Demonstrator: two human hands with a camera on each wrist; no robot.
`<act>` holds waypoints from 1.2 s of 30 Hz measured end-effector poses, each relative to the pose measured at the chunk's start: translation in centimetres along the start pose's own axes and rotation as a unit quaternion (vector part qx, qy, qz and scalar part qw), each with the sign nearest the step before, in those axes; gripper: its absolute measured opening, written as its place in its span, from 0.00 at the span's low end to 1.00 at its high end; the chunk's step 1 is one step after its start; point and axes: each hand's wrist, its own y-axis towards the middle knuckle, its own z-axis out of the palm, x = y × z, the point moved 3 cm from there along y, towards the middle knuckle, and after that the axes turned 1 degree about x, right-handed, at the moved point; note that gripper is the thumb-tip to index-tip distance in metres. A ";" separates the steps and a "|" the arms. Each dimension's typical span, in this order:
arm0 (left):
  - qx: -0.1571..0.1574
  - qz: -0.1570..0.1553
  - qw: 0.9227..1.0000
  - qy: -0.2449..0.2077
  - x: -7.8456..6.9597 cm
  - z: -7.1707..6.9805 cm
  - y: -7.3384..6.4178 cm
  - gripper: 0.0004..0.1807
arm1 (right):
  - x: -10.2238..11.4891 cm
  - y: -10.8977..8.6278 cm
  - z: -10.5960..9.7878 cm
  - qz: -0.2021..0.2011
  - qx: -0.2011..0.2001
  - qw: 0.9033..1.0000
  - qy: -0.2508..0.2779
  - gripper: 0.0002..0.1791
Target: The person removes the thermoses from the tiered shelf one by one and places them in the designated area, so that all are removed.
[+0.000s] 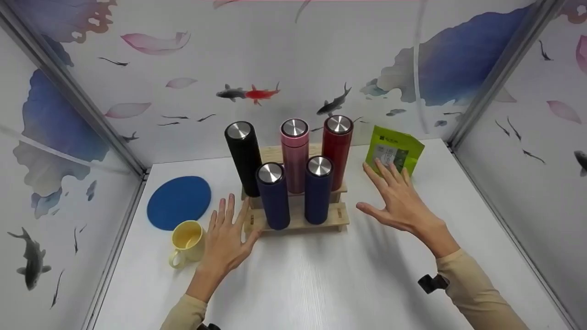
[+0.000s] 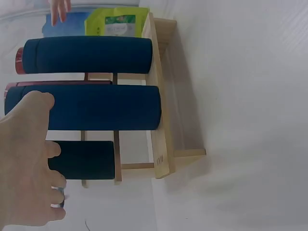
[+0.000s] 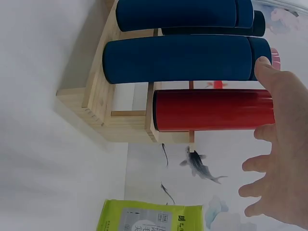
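A stepped wooden rack (image 1: 299,219) carries several thermos bottles with steel-topped lids. On its back step stand a black bottle (image 1: 244,160), a pink bottle (image 1: 296,160) and a red bottle (image 1: 338,153). The front step bears a left blue bottle (image 1: 274,199) and a right blue bottle (image 1: 318,195). My left hand (image 1: 227,240) hovers left of the rack with fingers spread, holding nothing. To the right, my right hand (image 1: 403,201) is also spread and free of any object; in the head view its fingertips overlap a green pouch (image 1: 395,146). The right wrist view shows the hand (image 3: 286,149) apart from that pouch.
Left of the rack lies a round blue mat (image 1: 179,201). A yellow mug (image 1: 187,240) stands close beside my left hand. White panels printed with fish and petals wall in the white table (image 1: 293,284) at the back and sides.
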 end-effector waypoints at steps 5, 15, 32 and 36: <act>0.016 -0.024 0.999 -0.031 0.2 0.7 0.1 0.42 | -0.4 0.3 -0.1 0.004 -0.010 1.000 0.023 0.52; 0.005 -0.096 0.984 -0.149 1.3 2.4 0.6 0.41 | -0.8 1.7 -0.3 0.000 -0.077 0.988 0.134 0.53; -0.057 -0.176 0.935 -0.303 2.5 6.7 2.0 0.33 | 1.8 5.5 -1.6 0.010 -0.220 0.935 0.278 0.46; -0.062 -0.192 0.934 -0.296 2.6 8.0 2.0 0.34 | 2.7 6.3 -2.1 0.016 -0.244 0.924 0.292 0.45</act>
